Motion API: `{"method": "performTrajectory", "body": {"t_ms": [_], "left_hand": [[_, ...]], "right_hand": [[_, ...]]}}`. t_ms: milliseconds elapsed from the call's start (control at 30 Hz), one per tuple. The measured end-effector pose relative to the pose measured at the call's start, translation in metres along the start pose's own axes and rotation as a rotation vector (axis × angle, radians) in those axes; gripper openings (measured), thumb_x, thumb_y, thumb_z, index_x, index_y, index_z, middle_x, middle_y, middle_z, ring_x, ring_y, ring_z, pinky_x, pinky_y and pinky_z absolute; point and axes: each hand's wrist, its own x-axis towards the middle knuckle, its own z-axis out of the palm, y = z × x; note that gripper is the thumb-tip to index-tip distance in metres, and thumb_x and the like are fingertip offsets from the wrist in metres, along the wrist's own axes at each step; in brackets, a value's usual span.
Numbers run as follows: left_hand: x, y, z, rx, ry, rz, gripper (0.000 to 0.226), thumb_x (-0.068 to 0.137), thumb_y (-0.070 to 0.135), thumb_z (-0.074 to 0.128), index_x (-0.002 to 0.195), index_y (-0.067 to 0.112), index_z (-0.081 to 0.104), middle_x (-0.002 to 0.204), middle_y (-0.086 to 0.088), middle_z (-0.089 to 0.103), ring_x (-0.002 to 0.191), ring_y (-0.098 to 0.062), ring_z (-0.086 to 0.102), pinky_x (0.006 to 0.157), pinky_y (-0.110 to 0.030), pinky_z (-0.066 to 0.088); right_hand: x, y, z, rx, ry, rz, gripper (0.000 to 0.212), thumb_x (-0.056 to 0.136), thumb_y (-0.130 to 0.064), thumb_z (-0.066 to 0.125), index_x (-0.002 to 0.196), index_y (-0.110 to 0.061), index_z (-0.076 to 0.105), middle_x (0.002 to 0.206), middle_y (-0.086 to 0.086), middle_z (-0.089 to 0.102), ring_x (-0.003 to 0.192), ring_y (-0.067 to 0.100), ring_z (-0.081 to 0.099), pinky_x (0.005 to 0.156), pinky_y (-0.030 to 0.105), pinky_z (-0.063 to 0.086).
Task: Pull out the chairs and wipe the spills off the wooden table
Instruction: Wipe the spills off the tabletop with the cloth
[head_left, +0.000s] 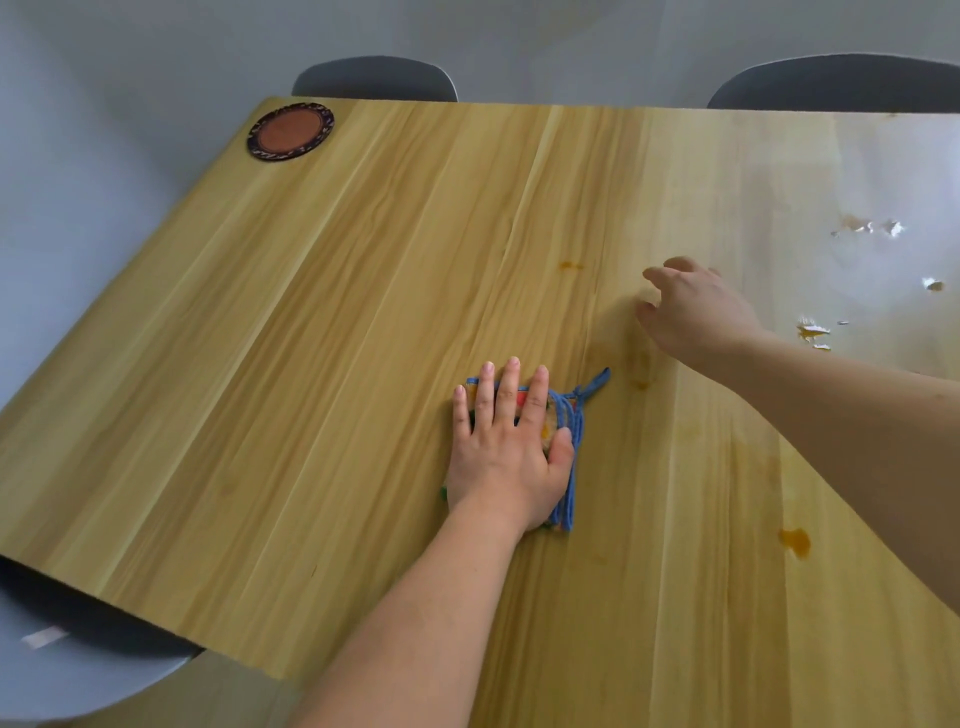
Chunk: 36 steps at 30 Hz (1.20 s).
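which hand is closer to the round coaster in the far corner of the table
Left. The left hand presses flat on the folded cloth mid-table, nearer the coaster. The right hand hovers further right, towards the spills.

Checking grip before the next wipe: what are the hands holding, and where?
Left hand presses flat on the folded blue-edged cloth, covering its middle; nothing gripped. Right hand holds nothing.
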Motion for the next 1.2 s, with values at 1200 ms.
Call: {"method": "performTrajectory", "body": {"t_ms": [1200], "left_hand": [[0.21,0.025,-0.032,0.036,0.036,-0.044,0.067,0.098,0.055,0.015,0.156,0.033,-0.012,0.165,0.002,-0.016,0.149,-0.019,-0.022,0.12,-0.049,-0.013]], "right_hand": [[0.14,0.096,0.004,-0.04,0.132,-0.041,0.053,0.1,-0.05,0.029,0.141,-0.019,0.044,0.148,0.006,0.04,0.138,0.03,0.034,0.115,0.046,0.026]]}}
